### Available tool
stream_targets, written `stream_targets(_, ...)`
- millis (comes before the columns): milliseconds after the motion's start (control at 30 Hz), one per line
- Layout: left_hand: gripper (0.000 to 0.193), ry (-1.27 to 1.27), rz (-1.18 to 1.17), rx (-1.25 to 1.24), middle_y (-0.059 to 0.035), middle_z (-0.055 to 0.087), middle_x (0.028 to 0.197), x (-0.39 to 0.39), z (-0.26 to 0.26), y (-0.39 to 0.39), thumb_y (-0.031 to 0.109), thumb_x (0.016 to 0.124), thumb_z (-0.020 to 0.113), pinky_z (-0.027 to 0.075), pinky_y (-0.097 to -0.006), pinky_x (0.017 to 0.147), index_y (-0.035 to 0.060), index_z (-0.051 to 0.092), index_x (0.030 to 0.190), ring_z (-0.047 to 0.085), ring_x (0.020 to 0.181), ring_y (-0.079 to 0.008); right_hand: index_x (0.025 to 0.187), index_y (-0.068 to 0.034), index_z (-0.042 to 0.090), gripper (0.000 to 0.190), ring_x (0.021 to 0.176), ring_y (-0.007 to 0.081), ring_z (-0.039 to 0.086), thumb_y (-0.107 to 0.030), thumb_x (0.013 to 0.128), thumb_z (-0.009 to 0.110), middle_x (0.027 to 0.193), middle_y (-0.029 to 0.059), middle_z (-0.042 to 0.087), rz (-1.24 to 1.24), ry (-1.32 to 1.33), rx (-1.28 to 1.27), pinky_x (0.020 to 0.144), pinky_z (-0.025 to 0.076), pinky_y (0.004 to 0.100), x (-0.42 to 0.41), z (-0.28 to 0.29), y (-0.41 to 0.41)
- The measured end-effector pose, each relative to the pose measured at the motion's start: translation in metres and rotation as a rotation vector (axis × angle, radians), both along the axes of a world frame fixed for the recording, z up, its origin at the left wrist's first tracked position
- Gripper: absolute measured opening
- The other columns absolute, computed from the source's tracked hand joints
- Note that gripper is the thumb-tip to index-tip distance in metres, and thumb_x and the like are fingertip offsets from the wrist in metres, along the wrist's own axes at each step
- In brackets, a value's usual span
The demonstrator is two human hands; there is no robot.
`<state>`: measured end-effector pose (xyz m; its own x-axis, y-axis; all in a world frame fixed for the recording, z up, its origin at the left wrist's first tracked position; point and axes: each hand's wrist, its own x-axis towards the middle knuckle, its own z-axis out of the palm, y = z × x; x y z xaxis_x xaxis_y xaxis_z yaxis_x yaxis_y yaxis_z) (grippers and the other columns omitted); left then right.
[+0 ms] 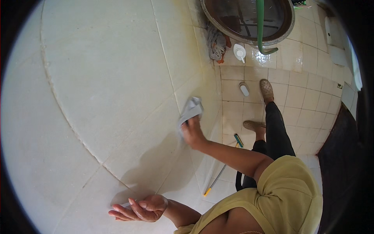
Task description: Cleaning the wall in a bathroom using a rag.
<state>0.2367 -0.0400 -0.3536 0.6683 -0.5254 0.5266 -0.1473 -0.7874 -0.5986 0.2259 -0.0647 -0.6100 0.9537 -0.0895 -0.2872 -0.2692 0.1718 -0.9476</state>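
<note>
My right hand (193,133) grips a grey cloth (191,109) against a white tiled wall (122,87). The cloth is bunched, and its edges are slightly blurred. Lower down in the view, my left hand (143,208) holds nothing; its fingers are apart and the palm is turned partly up. It is close to the wall, but whether it touches cannot be told. Shadows of the hands and arm fall on the tiles. Yellowish staining (194,38) runs down the wall near its corner with the floor.
A large round basin (248,41) of dark water stands at the top, with a green hose (260,26) over its rim. Beside it lie rags (216,44) and a white plastic item (239,53). A small oval object (244,89) and a long-handled floor brush (219,174) lie on the tiled floor (295,96).
</note>
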Motion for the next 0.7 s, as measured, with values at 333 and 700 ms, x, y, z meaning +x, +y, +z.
stream_targets(333,0.031,-0.016,-0.092,-0.039,-0.0237,0.055,0.119,0.007,0.000,0.001,0.015,0.091,0.041,0.023,-0.0484,0.104,-0.0029,0.062,0.103,0.045,0.122,-0.0366,0.124,0.005,0.039,0.051,0.129,0.0469,0.019,-0.035,0.093,0.037,0.136,0.0293,0.028,-0.177,-0.215,-0.124,0.104,0.016,0.0545,0.188,-0.073,-0.028)
stream_targets(700,0.031,-0.039,0.013,-0.024,-0.0224,0.056,0.119,0.006,-0.005,-0.002,0.016,0.091,0.040,0.020,-0.0432,0.105,-0.0016,0.063,0.101,0.046,0.121,-0.0350,0.116,0.011,0.038,0.042,0.119,0.0493,0.030,-0.024,0.093,0.039,0.124,0.0339,0.034,0.052,0.290,0.079,0.104,0.020,0.0530,-0.017,-0.087,0.010)
